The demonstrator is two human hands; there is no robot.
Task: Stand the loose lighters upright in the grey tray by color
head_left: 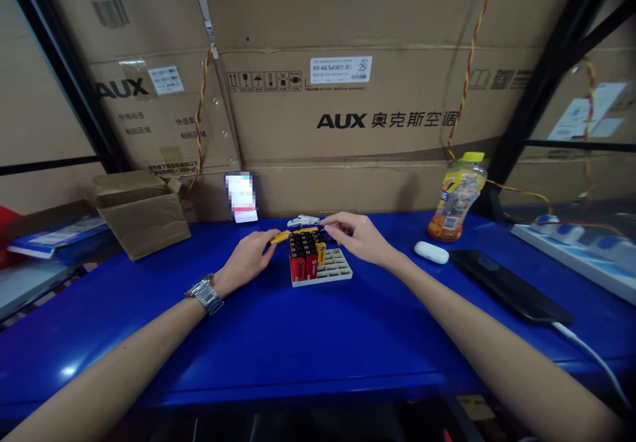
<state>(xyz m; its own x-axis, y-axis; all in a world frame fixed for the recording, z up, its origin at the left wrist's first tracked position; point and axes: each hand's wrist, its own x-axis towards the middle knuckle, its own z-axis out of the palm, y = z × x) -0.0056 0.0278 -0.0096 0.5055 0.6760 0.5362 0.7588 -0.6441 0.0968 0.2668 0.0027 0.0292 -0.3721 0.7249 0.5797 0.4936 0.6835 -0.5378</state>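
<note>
A white grid tray [336, 267] sits on the blue table [278, 336], its left and back slots filled with several red and yellow lighters [304, 256] standing upright. My left hand [247, 258], a metal watch on the wrist, is closed on a yellow lighter [281, 235] lying just left of the tray's back corner. My right hand [356, 235] hovers over the tray's back edge, fingers pinched near a pale lighter [301, 220] lying behind the tray; what the pinch holds is unclear.
A juice bottle [457, 197] with a yellow cap stands at the right, a white earbud case [431, 252] and a dark phone [507, 286] on a white cable beside it. A small cardboard box [139, 211] sits at left. Large cartons form the back wall.
</note>
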